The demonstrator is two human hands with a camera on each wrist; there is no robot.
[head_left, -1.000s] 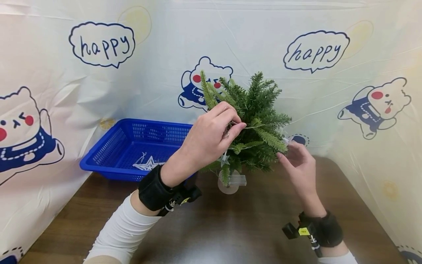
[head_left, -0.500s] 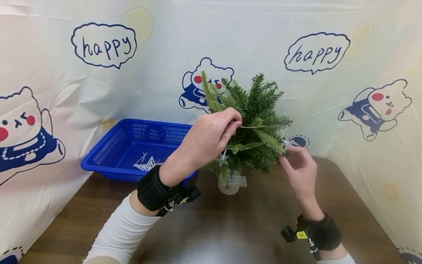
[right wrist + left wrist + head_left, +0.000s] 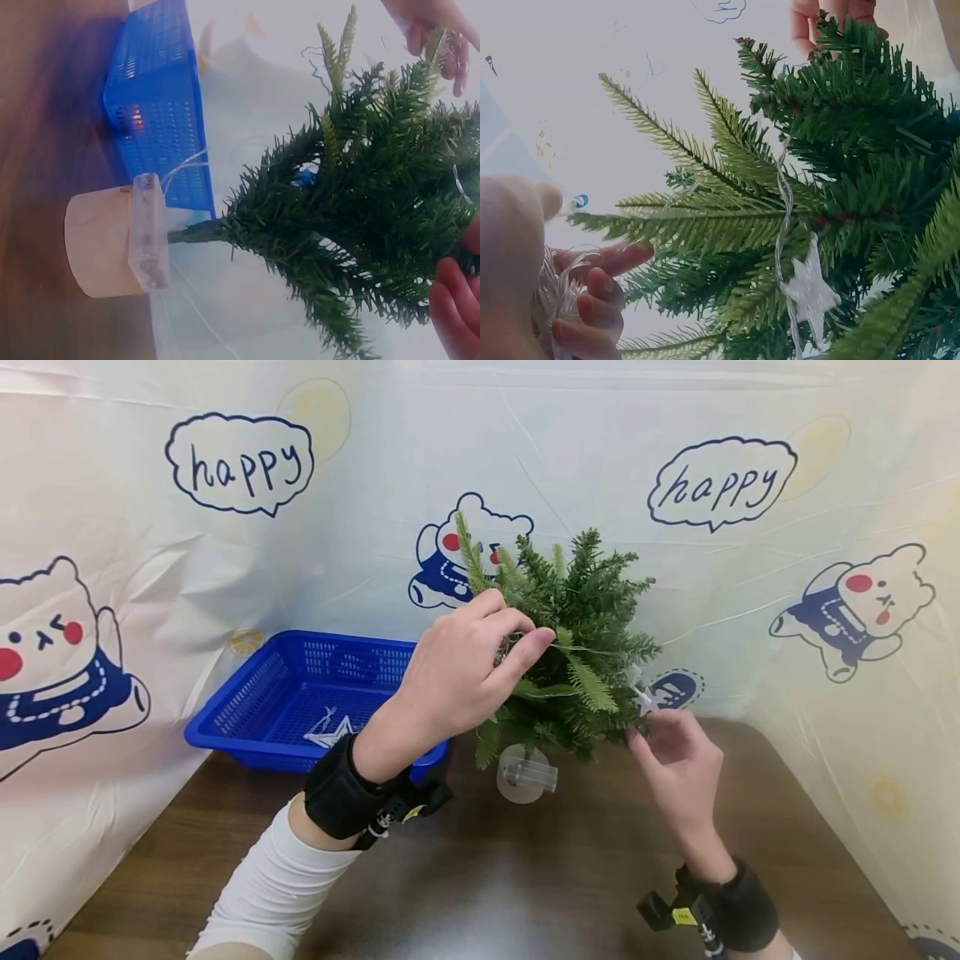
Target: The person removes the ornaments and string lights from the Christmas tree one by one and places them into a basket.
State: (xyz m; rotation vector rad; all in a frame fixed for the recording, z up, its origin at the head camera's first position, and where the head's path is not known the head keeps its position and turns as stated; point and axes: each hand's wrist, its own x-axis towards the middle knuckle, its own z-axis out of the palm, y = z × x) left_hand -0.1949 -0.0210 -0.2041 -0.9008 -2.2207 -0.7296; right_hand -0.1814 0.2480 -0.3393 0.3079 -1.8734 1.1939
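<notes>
A small artificial Christmas tree stands on the table, its round pale base bearing a clear battery box. My left hand is at the tree's left side. Its curled fingers hold a bundle of clear string lights, while the thumb lies along a branch. One strand runs across the branches, and a star light hangs on it. On the right, my right hand pinches a branch tip beside another star light. Leaves partly hide its fingertips.
A blue plastic basket stands left of the tree, partly behind the left forearm. White star ornaments lie inside it. Printed cloth walls the brown table at the back and sides.
The left thumb and forefinger have spread from their pinch on the wire. The tree's lower left branches have shifted left, uncovering the battery box. My right hand has moved slightly down.
</notes>
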